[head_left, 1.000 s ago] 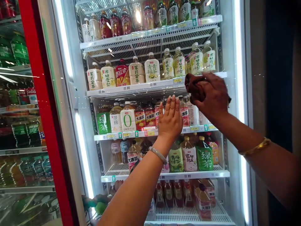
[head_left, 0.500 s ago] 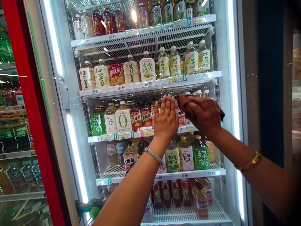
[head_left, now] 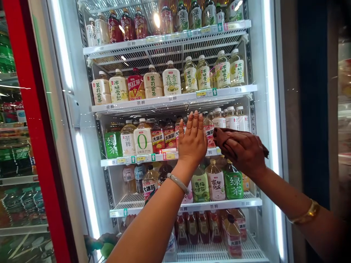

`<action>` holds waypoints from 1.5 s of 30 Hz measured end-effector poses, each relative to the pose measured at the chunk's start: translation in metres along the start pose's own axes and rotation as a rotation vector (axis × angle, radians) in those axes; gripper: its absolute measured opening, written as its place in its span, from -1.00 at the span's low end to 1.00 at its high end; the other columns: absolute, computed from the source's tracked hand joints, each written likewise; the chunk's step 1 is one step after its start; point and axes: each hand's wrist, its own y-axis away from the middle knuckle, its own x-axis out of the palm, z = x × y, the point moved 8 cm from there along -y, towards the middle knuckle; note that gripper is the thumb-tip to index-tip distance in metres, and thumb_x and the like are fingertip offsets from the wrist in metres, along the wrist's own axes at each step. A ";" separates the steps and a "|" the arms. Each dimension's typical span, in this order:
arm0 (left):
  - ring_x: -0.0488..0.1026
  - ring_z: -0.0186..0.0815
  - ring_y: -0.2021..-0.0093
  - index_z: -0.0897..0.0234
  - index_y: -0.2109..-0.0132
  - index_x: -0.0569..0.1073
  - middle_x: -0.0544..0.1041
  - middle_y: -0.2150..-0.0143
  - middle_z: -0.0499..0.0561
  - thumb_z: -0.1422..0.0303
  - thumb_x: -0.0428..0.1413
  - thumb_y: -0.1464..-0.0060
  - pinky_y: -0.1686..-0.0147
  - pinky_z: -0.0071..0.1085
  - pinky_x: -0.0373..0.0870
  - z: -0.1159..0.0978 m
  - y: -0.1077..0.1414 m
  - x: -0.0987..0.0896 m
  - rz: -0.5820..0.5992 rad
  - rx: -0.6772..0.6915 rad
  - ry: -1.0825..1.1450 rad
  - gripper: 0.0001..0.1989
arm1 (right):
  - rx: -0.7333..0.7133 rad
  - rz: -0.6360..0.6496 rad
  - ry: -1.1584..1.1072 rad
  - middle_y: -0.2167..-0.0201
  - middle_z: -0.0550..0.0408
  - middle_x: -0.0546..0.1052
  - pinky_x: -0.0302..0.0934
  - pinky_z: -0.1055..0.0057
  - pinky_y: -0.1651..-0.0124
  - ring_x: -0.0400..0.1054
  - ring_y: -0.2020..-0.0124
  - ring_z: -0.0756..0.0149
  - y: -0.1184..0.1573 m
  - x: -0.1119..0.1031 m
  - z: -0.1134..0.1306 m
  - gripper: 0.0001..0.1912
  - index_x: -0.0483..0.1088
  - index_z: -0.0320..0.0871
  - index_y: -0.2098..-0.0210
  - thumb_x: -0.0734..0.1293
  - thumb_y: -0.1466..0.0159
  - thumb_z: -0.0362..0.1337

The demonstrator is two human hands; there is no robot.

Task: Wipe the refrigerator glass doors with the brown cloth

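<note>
Brown cloth bunched in our right hand, and it's right at, or very near, the glass pane of this tall drinks cooler, just beside our other hand and level with the third row of bottles! Our right-hand fingers are curled tightly over the folds, a wad poking out ahead of them and a loose end trailing past the wrist side; whether the cloth presses on the pane, we can't tell. Our left hand looks braced flat against the glass, fingers straight and nearly side by side, holding nothing that we can see. This looks like a wiping stroke, so let's judge it: a wad that tight probably cleans a narrow track, and we'd do better opening the folds so more fabric meets the glass under an even palm. Tuck that tail in, too, or it may drag a smear. Overlapping strokes from high to low should serve us well, lightly, with the gold bangle held clear of the surface. And mind the bracing hand: it covers a patch and likely leaves prints, so that spot calls for a wipe once we shift it.
</note>
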 end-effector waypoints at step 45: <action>-0.24 -0.17 -0.61 0.44 -0.56 -0.06 -0.02 -0.60 0.17 0.40 -0.12 -0.40 -0.60 0.01 -0.34 -0.076 -0.026 0.035 -0.004 -0.031 0.061 -0.33 | 0.228 -0.090 0.103 0.10 -0.11 0.59 0.16 0.17 -0.01 0.37 0.07 0.10 -0.030 0.005 -0.102 -0.58 0.46 -0.11 0.07 0.43 -0.25 0.06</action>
